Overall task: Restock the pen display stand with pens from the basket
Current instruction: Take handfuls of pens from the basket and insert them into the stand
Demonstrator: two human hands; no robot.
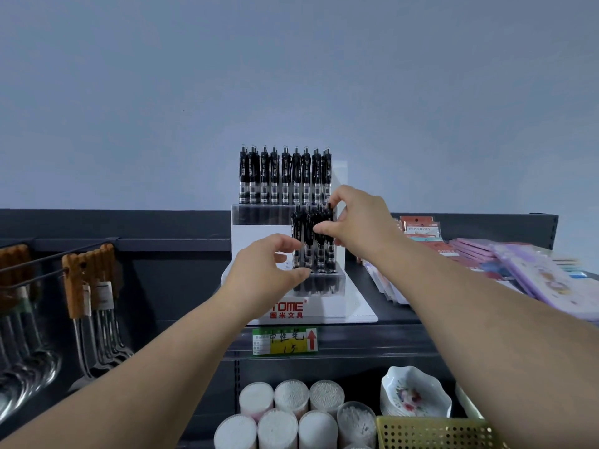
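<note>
1. Front pens point(312, 244): black, upright in the low step of the stand point(327, 311), bunched between the two hands.
2. Right hand point(359, 222): pinching the tops of the front pens, forefinger hooked over the right end of the row, thumb pressed on a clip nearer the middle.
3. Left hand point(265, 270): curled round the lower part of the leftmost front pen, thumb tip at its foot, forefinger higher on the barrel; lower than the right hand and close to it, not touching.
4. Back pens point(285, 176): black, a full upright row on the high step, beyond and above both hands, touched by neither.
5. Price label point(285, 341): green and yellow with a red arrow, on the shelf edge just below the left wrist.
6. Basket point(431, 432): yellow, perforated, under the right forearm; contents out of sight.
7. Tubs of cotton buds point(285, 413): below, between the two forearms; flowered dish point(411, 393) next to them, toward the right forearm.
8. Ladles point(90, 286): wooden-handled, hanging well left of the left hand.
9. Notebooks point(534, 273): pastel, lying flat well right of the right hand.
</note>
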